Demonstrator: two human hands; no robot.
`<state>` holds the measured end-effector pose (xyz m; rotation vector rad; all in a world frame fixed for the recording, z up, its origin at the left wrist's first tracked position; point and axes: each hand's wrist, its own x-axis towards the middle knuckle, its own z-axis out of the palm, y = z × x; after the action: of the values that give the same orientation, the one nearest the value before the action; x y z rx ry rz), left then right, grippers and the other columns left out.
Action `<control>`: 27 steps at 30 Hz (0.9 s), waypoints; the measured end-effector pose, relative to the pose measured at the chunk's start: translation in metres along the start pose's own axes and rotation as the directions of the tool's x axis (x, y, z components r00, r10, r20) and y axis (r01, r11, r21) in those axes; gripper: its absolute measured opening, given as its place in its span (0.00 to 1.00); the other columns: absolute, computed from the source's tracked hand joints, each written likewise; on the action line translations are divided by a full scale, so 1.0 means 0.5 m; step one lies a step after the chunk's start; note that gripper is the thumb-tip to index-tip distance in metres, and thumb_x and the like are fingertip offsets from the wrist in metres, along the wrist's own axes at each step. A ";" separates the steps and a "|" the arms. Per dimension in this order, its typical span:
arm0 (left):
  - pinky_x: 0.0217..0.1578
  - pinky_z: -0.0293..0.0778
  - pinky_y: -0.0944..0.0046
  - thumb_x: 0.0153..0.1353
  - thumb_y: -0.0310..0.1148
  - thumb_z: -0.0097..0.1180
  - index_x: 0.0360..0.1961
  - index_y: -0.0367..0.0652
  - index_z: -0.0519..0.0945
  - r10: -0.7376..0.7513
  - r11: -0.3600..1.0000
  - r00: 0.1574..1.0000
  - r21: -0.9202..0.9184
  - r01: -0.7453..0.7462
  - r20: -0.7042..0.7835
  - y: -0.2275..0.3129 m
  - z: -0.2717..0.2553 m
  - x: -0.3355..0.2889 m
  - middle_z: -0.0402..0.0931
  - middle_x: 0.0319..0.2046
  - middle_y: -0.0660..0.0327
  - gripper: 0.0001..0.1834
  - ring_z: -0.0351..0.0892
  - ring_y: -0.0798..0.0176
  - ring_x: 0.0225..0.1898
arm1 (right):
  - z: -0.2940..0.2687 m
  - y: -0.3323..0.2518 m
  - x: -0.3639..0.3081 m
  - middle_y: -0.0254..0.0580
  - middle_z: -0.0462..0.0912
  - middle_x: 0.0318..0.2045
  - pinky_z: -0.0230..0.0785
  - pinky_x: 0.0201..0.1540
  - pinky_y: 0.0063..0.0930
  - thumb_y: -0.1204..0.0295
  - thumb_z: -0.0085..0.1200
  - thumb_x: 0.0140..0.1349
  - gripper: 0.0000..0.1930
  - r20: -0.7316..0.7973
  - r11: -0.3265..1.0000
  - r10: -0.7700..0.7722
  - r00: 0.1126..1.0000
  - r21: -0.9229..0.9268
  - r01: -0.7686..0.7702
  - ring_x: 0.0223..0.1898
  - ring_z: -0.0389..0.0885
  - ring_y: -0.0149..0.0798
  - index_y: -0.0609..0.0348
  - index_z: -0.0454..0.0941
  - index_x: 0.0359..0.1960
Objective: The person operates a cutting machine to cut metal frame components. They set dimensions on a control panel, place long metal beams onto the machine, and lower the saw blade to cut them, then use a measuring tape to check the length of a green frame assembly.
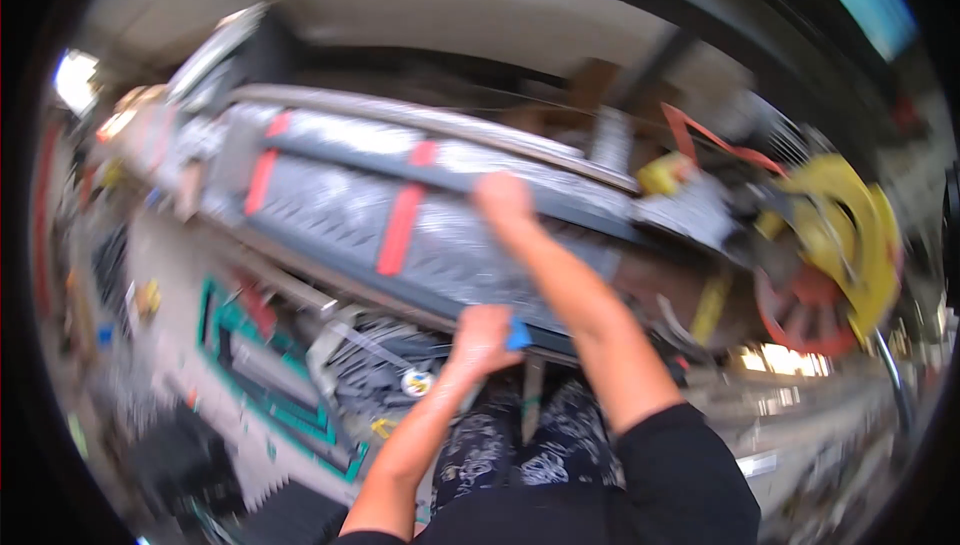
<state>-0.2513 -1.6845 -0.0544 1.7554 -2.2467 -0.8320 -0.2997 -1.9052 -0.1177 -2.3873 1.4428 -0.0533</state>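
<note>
My left hand (484, 339) is closed at the near edge of a metal-topped bench, with a small blue thing (518, 334) showing beside its fingers. What the blue thing is cannot be made out. Farther across, my right hand (503, 201) is curled over a long dark bar (370, 164) that runs along the bench; motion smears its fingers. A second long dark bar (345, 261) follows the near edge by my left hand. Between the bars lies a shiny grey surface (345, 207), crossed by red strips (401, 229).
A circular saw with a yellow guard (845, 215) and a reddish disc (802, 307) stands at the bench's right end. Below left, a green frame (275, 395) lies on the floor near a heap of grey strips (375, 360). Black crates (185, 460) sit at the lower left.
</note>
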 end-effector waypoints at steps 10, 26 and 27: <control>0.47 0.61 0.52 0.32 0.38 0.61 0.38 0.37 0.67 0.054 0.997 0.997 0.047 -0.057 0.061 0.024 0.028 0.022 0.69 0.31 0.50 0.30 0.69 0.47 0.40 | 0.030 0.042 -0.032 0.33 0.75 0.34 0.65 0.40 0.33 0.69 0.46 0.54 0.06 -0.291 0.994 0.103 0.951 0.002 -0.107 0.41 0.72 0.37 0.50 0.76 0.30; 0.45 0.65 0.51 0.34 0.42 0.62 0.38 0.39 0.69 0.024 1.000 0.997 0.002 -0.024 -0.067 0.011 0.049 0.010 0.72 0.33 0.51 0.29 0.72 0.47 0.41 | -0.041 0.212 -0.296 0.45 0.74 0.32 0.67 0.40 0.42 0.69 0.64 0.43 0.16 -0.231 0.997 0.075 0.970 0.006 -0.075 0.39 0.72 0.50 0.57 0.72 0.33; 0.51 0.61 0.52 0.34 0.42 0.61 0.43 0.39 0.68 -0.030 1.000 1.000 -0.003 0.030 -0.008 0.009 0.050 0.003 0.71 0.37 0.51 0.32 0.70 0.48 0.45 | -0.031 0.198 -0.298 0.45 0.74 0.32 0.67 0.40 0.42 0.69 0.64 0.43 0.16 -0.229 0.999 0.043 0.973 0.015 -0.041 0.39 0.72 0.50 0.57 0.72 0.33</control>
<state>-0.2669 -1.6771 -0.0733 1.7921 -2.2186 -0.8320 -0.4589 -1.8221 -0.1124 -2.4054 1.5884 -0.3352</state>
